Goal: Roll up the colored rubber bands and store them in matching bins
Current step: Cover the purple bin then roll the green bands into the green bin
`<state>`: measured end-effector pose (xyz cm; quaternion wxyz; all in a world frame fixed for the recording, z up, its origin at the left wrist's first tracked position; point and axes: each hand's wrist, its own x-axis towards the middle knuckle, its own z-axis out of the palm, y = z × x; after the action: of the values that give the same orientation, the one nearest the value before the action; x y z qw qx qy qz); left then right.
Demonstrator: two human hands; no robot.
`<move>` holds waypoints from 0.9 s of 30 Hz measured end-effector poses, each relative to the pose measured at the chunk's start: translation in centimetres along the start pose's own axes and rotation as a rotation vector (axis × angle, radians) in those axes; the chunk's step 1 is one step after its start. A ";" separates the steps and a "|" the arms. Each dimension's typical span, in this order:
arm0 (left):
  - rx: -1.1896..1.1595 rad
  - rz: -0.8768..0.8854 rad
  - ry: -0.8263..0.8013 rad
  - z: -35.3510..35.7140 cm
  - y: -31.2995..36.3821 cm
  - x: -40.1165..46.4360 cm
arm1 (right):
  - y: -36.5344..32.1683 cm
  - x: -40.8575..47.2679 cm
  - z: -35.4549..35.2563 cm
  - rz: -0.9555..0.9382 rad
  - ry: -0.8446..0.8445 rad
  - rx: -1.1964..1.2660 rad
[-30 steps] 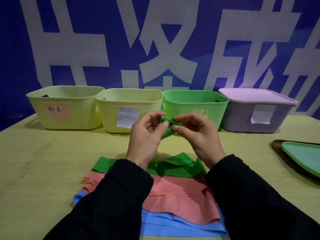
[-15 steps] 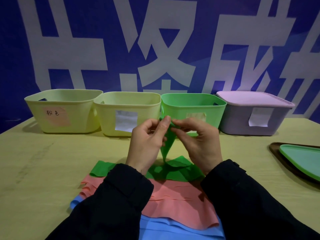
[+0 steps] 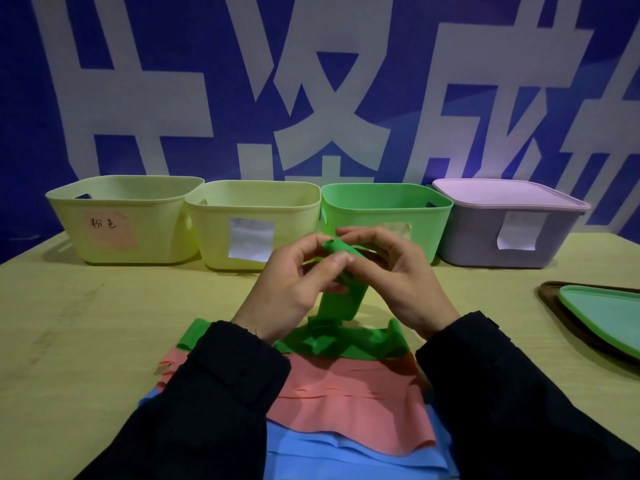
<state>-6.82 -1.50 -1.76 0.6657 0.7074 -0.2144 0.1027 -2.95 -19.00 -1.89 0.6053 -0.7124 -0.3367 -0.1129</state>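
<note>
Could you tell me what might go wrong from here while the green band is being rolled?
The green band is pinched only at fingertip level by the left hand and right hand, so the small roll could spring open. Its tail trails onto the loose green bands below and might drag one along. The purple bin is lidded, which would block storing there.

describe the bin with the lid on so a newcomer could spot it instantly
Four bins stand in a row along the far edge of the table, against the blue wall. The lidded bin is the rightmost, next to the green bin. It alone is greyish purple and closed by a pale pink lid; the other three are open.
</note>
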 end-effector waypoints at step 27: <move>0.039 0.000 0.106 0.7 -0.4 0.0 | -1.8 -0.3 -0.8 0.062 0.020 0.172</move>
<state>-6.74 -2.19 -2.20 0.6622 0.7137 -0.1770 0.1441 -4.05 -19.73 -0.46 0.6708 -0.6668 -0.3165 -0.0720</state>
